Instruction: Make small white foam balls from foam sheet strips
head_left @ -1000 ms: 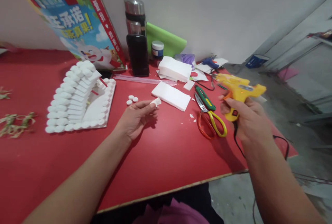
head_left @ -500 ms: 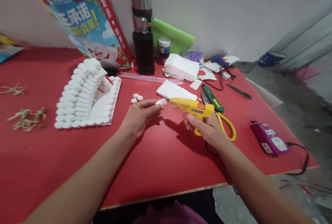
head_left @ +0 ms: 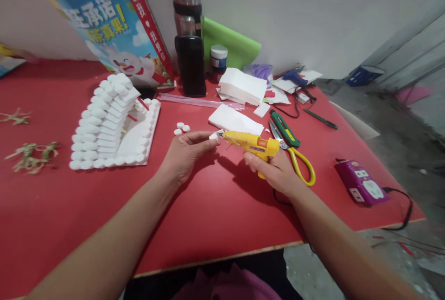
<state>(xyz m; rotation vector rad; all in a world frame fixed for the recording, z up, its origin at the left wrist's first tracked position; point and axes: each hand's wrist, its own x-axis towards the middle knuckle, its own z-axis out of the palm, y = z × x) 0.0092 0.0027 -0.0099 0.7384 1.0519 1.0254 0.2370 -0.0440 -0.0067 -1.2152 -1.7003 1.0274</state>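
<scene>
My left hand (head_left: 186, 154) pinches a small white piece (head_left: 216, 135) between thumb and fingers; its exact kind is hard to make out. Wrapped round the handle of a yellow hot glue gun (head_left: 251, 142) is my right hand (head_left: 270, 166). The gun's metal nozzle points left and meets or almost meets the white piece. Just left of my left fingers lie several small white discs (head_left: 181, 128). Farther left stands a white model with curved steps (head_left: 114, 126), edged with rows of similar white discs.
Yellow-handled scissors (head_left: 302, 165) and a green utility knife (head_left: 285, 128) lie right of the glue gun. Folded white paper (head_left: 236, 120) lies behind it. A purple power socket (head_left: 361, 183) sits near the right edge. A phone (head_left: 190, 66) leans against bottles at the back.
The glue gun has shifted slightly left, bringing its nozzle over the white piece in my left hand. The whole view has moved slightly.
</scene>
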